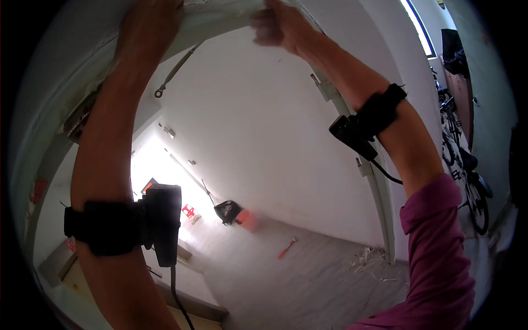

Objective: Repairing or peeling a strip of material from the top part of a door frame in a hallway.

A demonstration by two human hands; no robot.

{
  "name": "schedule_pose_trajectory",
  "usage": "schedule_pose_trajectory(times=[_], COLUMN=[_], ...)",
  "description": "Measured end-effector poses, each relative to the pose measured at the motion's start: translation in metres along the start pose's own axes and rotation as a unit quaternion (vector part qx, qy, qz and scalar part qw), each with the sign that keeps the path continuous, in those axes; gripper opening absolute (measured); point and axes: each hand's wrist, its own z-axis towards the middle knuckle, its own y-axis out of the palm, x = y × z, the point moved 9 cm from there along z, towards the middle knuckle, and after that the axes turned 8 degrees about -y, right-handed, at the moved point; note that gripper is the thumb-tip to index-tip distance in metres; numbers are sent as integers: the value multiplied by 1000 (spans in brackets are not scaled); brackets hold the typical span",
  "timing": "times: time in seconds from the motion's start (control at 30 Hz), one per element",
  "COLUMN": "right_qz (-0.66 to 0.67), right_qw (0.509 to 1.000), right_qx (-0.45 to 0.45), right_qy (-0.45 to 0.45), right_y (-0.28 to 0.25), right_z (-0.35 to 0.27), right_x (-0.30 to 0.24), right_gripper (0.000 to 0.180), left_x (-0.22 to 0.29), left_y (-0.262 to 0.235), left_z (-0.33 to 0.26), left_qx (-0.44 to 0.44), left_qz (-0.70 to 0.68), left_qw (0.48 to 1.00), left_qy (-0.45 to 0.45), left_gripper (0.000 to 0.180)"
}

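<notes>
My left hand [154, 15] and right hand [275, 26] are up by the frame [212, 25], probably since it's overhead. Right's curled but blurry, left's cropped, so can't tell if they're pinching anything.

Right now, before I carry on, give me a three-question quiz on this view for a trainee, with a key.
1. True or false: the left hand and the right hand are both raised at the top of the picture, near the pale frame.
2. What colour is the rolled sleeve on the right arm? A) green B) purple-pink C) yellow
3. Fill the gap: the small red-handled item lies on the ____.

Key: 1. True. 2. B. 3. Floor.
</notes>
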Motion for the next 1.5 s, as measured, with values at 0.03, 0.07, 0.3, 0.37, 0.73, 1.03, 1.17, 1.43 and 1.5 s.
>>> schedule_pose_trajectory(times=[0.03,0.07,0.3,0.37,0.73,1.03,1.17,1.43,1.5], right_qz=[-8,-16,83,103,72,51,41,39,36], right_qw=[998,994,995,994,996,997,997,999,999], right_qx=[-27,-54,41,12,44,21,24,24,21], right_qy=[49,99,21,29,-24,-57,-64,-27,-13], right_y=[10,20,37,32,26,19,21,11,13], right_z=[-5,-11,10,16,20,30,28,30,33], right_x=[13,26,27,41,37,34,26,22,19], right_gripper=[38,40,17,21,24,21,21,20,21], left_x=[3,1,23,24,25,27,25,36,33], left_y=[-5,-1,-18,-20,-23,-22,-23,-33,-37], left_z=[-1,-1,-8,-8,-11,-9,-7,-10,-9], left_qx=[36,37,8,19,21,19,2,17,21], left_qz=[-25,-26,-49,-52,-15,-18,-18,-16,-23], left_qw=[998,998,999,998,1000,1000,1000,1000,1000], left_qy=[45,45,-10,5,18,5,-5,2,-1], left_gripper=[13,13,15,14,17,17,17,15,15])
